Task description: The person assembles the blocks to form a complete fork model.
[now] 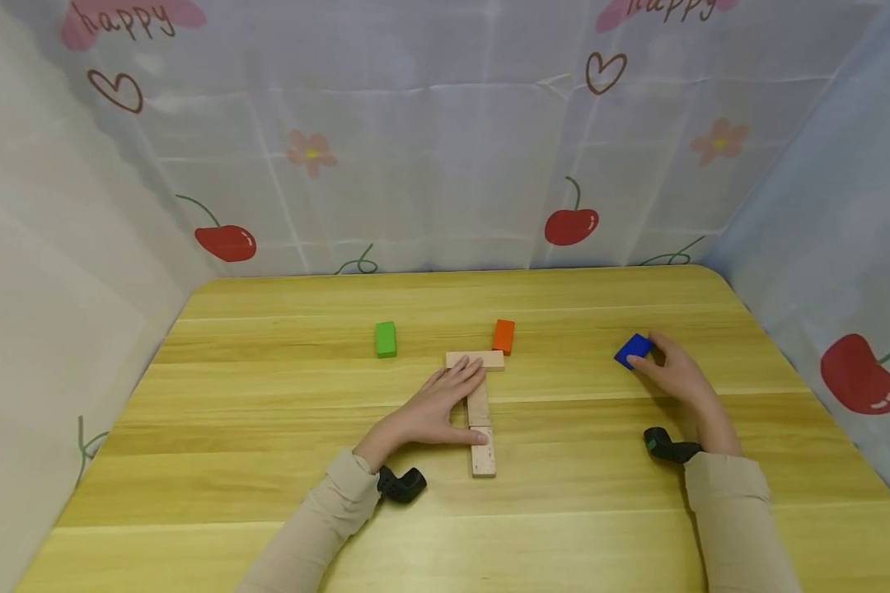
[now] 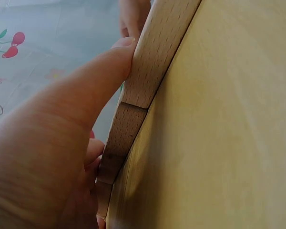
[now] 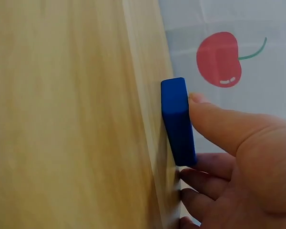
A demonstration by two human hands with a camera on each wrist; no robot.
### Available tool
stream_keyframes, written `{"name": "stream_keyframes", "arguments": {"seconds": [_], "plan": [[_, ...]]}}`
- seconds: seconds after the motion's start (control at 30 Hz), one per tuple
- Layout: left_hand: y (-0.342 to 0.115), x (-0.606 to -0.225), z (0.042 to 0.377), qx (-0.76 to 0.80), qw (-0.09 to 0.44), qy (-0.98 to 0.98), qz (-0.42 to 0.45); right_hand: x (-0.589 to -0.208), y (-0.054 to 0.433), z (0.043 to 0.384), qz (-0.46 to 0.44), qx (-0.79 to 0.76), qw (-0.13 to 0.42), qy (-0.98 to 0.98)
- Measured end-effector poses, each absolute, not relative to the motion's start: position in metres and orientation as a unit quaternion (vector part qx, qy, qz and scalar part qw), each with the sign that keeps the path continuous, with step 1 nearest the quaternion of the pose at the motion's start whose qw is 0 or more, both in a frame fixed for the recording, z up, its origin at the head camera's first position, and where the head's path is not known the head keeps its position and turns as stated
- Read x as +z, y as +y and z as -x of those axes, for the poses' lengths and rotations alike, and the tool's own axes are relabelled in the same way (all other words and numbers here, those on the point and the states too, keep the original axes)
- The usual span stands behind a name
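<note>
My left hand (image 1: 433, 412) lies over a T of plain wooden blocks, its fingers extended. Its fingertips rest on the crosswise block (image 1: 494, 360) and its thumb on the lowest block (image 1: 484, 463); between these is a middle block (image 1: 478, 405), partly covered. In the left wrist view, the thumb touches the top of a wooden block (image 2: 157, 57), end to end with another. Off to the right, my right hand (image 1: 675, 375) pinches a blue block (image 1: 629, 351) between thumb and fingers. The right wrist view shows this blue block (image 3: 176, 126) at the thumb tip.
An orange block (image 1: 503, 336) lies just behind the crosswise block's right end. A green block (image 1: 386, 339) sits farther left. The wooden table (image 1: 267, 354) ends at a printed curtain (image 1: 430, 165). Black wrist devices (image 1: 404, 486) are worn on both arms.
</note>
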State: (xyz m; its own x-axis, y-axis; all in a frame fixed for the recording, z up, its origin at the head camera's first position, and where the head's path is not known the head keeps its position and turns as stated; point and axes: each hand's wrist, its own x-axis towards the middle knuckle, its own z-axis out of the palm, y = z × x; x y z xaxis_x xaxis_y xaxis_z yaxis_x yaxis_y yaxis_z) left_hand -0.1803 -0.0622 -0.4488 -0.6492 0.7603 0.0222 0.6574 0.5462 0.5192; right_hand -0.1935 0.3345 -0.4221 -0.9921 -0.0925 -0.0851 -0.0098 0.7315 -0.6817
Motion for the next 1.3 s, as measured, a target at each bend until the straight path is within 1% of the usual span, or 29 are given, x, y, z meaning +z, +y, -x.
{"name": "stream_keyframes", "arguments": {"seconds": [0.1, 0.27, 0.47, 0.6, 0.73, 0.87, 0.97, 1.17, 1.3], "plan": [[-0.062, -0.449, 0.180, 0.247, 0.103, 0.874, -0.405, -0.423, 0.335, 0.193, 0.027, -0.364, 0.068, 0.929], [-0.062, -0.449, 0.180, 0.247, 0.101, 0.874, -0.406, -0.427, 0.334, 0.193, 0.023, -0.361, 0.052, 0.931], [-0.062, -0.450, 0.180, 0.246, 0.103, 0.874, -0.407, -0.430, 0.329, 0.190, 0.024, -0.365, -0.001, 0.931], [-0.063, -0.449, 0.180, 0.248, 0.103, 0.873, -0.408, -0.432, 0.325, 0.189, 0.015, -0.399, -0.041, 0.916], [-0.063, -0.448, 0.179, 0.247, 0.102, 0.873, -0.408, -0.433, 0.319, 0.192, -0.016, -0.457, -0.056, 0.888], [-0.062, -0.449, 0.179, 0.244, 0.104, 0.873, -0.409, -0.436, 0.310, 0.201, -0.054, -0.564, -0.049, 0.822], [-0.062, -0.450, 0.179, 0.242, 0.104, 0.875, -0.407, -0.436, 0.296, 0.210, -0.059, -0.632, -0.040, 0.772], [-0.062, -0.450, 0.180, 0.243, 0.106, 0.875, -0.405, -0.424, 0.253, 0.236, -0.045, -0.670, -0.006, 0.741], [-0.062, -0.449, 0.180, 0.244, 0.105, 0.875, -0.405, -0.417, 0.222, 0.257, -0.047, -0.675, 0.004, 0.736]]}}
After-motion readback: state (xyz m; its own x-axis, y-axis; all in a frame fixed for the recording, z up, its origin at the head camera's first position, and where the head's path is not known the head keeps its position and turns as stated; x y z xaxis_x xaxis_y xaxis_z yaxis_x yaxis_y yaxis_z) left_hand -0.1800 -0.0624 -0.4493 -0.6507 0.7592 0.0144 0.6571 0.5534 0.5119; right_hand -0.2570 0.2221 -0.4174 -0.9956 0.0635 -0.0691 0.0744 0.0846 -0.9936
